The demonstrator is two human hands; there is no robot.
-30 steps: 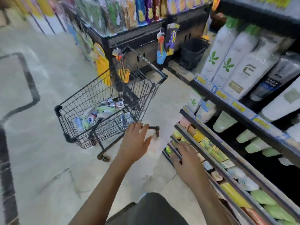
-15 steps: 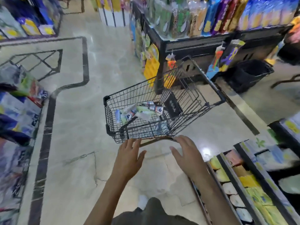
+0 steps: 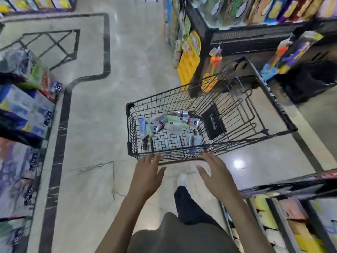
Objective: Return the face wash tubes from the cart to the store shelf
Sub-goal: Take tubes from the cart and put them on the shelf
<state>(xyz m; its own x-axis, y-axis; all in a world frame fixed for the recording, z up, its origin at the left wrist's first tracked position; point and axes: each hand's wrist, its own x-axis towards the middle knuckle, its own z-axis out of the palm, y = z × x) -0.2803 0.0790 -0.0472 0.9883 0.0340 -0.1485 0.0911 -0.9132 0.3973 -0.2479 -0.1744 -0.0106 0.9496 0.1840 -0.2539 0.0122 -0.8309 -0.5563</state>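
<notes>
Left hand (image 3: 146,177) and right hand (image 3: 218,177) empty, fingers spread wide, near the cart (image 3: 131,125) rim, face wash tubes (image 3: 171,121) inside

cart (image 3: 204,148) top open – tubes (image 3: 164,123) reachable from above | wire walls block sides | shelf (image 3: 291,187) right – floor (image 3: 87,125) left free

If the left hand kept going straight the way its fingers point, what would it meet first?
Most likely the near wire wall of the cart. The left hand is open, its fingers aimed up at that wall. The face wash tubes lie beyond, inside. Depth is unclear; it may pass over the rim.
</notes>
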